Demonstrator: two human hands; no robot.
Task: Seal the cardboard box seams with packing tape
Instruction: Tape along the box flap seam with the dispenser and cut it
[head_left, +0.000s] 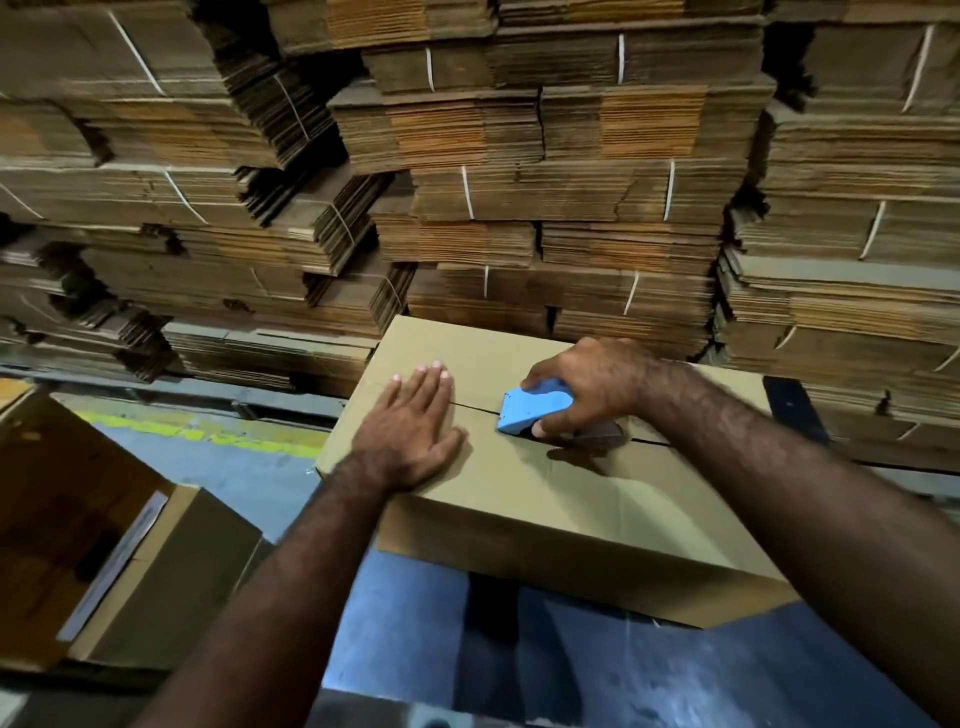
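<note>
A closed brown cardboard box (545, 483) lies in front of me, its two top flaps meeting in a dark seam (475, 408) that runs left to right. My left hand (410, 431) rests flat, fingers spread, across the seam near the box's left end. My right hand (592, 384) grips a light blue tape dispenser (530, 413) pressed down on the seam near the middle of the top. The tape roll under my palm is mostly hidden. The seam shows bare between my hands and again to the right of the dispenser.
Strapped bundles of flat cardboard (519, 182) stack high right behind the box. Another cardboard box (119, 561) stands at the lower left. A blue surface (415, 623) shows below the box, and a yellow line (208, 431) marks the floor at left.
</note>
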